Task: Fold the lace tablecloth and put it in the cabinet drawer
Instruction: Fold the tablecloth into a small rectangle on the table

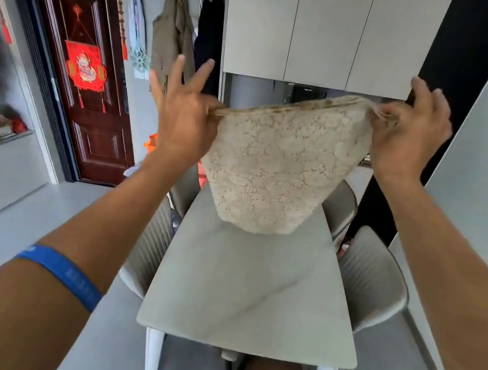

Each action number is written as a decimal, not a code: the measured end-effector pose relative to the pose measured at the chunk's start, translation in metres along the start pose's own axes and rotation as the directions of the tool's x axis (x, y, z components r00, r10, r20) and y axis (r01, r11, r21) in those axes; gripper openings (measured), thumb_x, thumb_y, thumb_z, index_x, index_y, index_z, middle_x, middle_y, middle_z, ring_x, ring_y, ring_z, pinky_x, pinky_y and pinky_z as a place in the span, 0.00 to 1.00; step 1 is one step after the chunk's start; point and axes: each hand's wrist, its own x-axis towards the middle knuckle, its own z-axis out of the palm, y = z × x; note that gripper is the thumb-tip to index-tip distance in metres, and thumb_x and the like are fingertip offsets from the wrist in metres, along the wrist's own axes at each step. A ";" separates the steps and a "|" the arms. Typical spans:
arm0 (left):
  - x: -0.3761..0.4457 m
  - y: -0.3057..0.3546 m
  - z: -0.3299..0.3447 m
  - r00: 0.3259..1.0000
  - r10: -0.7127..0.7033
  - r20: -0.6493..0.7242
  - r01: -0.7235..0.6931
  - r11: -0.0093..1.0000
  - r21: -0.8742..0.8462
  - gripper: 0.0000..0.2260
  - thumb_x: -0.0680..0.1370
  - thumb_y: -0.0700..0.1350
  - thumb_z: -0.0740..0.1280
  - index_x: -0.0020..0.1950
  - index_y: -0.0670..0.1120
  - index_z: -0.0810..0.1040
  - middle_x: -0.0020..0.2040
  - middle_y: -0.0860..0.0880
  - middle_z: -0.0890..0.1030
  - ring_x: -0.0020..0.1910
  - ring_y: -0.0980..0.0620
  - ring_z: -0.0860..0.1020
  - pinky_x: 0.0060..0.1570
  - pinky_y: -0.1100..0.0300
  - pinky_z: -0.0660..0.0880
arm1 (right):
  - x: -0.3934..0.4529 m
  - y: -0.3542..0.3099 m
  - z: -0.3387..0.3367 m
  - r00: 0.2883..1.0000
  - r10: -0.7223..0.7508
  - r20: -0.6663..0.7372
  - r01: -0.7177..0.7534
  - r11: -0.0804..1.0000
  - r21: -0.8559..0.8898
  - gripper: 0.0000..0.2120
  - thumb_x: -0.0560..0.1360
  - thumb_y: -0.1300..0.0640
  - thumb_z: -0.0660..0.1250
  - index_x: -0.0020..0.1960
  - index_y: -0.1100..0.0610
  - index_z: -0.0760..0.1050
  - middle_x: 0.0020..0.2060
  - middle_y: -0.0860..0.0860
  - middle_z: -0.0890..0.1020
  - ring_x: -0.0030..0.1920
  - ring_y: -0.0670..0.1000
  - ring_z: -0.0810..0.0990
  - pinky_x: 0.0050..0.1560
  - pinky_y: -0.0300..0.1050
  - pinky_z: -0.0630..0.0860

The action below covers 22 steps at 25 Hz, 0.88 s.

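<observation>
The folded lace tablecloth [274, 164] hangs above the far end of the tabletop [252, 287], its lower edge just over the surface. The left hand [183, 115] pinches its left top corner with the other fingers spread. The right hand [408, 133] pinches the right top corner.

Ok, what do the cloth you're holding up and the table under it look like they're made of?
The tablecloth looks like cream lace: an openwork floral texture, soft enough to sag between the left hand and right hand. The table looks like pale marble or marble-look stone, smooth, with grey veins; which one is unclear.
</observation>
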 end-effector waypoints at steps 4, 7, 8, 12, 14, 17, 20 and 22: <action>-0.144 -0.021 0.057 0.947 -0.007 0.322 0.012 1.000 -0.013 0.10 0.71 0.41 0.71 0.49 0.53 0.86 0.75 0.51 0.68 0.77 0.39 0.56 0.70 0.31 0.43 | -0.152 0.063 0.016 0.958 -0.021 0.285 0.039 0.998 -0.058 0.07 0.72 0.58 0.73 0.50 0.55 0.85 0.69 0.54 0.74 0.71 0.63 0.67 0.67 0.61 0.64; -0.262 -0.034 0.095 0.758 -0.055 0.650 0.054 0.998 0.022 0.07 0.74 0.45 0.69 0.48 0.55 0.85 0.76 0.53 0.66 0.78 0.43 0.52 0.71 0.31 0.40 | -0.277 0.106 0.024 0.777 0.147 0.612 -0.065 0.986 -0.155 0.05 0.72 0.56 0.74 0.47 0.52 0.86 0.70 0.52 0.74 0.73 0.61 0.64 0.68 0.62 0.63; -0.295 -0.037 0.105 0.690 -0.071 0.720 0.069 0.997 0.032 0.07 0.75 0.45 0.69 0.47 0.55 0.85 0.76 0.54 0.66 0.78 0.44 0.52 0.71 0.31 0.40 | -0.310 0.115 0.027 0.693 0.205 0.692 -0.099 0.977 -0.191 0.05 0.72 0.55 0.73 0.47 0.50 0.86 0.71 0.51 0.73 0.74 0.59 0.62 0.69 0.61 0.61; -0.382 -0.047 0.130 0.521 -0.108 0.846 0.039 0.994 0.102 0.07 0.77 0.51 0.66 0.48 0.57 0.84 0.74 0.57 0.67 0.78 0.48 0.52 0.71 0.34 0.39 | -0.398 0.143 0.033 0.476 0.310 0.823 -0.109 0.949 -0.295 0.05 0.73 0.49 0.71 0.48 0.44 0.84 0.73 0.44 0.68 0.76 0.51 0.57 0.71 0.52 0.54; -0.406 -0.051 0.132 0.475 -0.120 0.872 0.054 0.993 0.107 0.08 0.78 0.54 0.65 0.48 0.57 0.84 0.74 0.59 0.68 0.78 0.51 0.53 0.71 0.37 0.38 | -0.421 0.151 0.031 0.396 0.341 0.852 -0.115 0.939 -0.323 0.06 0.74 0.47 0.70 0.50 0.44 0.83 0.74 0.42 0.67 0.77 0.49 0.56 0.72 0.50 0.53; -0.427 -0.054 0.139 0.422 -0.122 0.898 0.068 0.992 0.103 0.09 0.79 0.53 0.63 0.49 0.56 0.84 0.71 0.60 0.71 0.76 0.54 0.58 0.72 0.41 0.40 | -0.438 0.163 0.034 0.270 0.363 0.892 -0.062 0.931 -0.360 0.12 0.74 0.47 0.69 0.57 0.44 0.81 0.74 0.41 0.66 0.77 0.48 0.56 0.72 0.48 0.54; -0.427 -0.053 0.150 0.415 -0.132 0.900 0.165 0.984 0.068 0.07 0.78 0.49 0.66 0.51 0.52 0.83 0.60 0.54 0.79 0.66 0.49 0.71 0.70 0.46 0.52 | -0.442 0.175 0.044 0.196 0.377 0.905 -0.064 0.926 -0.372 0.18 0.75 0.50 0.69 0.64 0.47 0.77 0.72 0.43 0.69 0.75 0.50 0.61 0.72 0.50 0.58; -0.416 -0.054 0.162 0.398 -0.161 0.903 0.192 0.977 0.090 0.08 0.79 0.48 0.64 0.53 0.53 0.82 0.55 0.54 0.81 0.61 0.50 0.75 0.65 0.51 0.61 | -0.436 0.181 0.058 0.202 0.375 0.905 -0.128 0.926 -0.355 0.18 0.74 0.51 0.71 0.63 0.49 0.78 0.68 0.44 0.75 0.71 0.50 0.67 0.68 0.49 0.63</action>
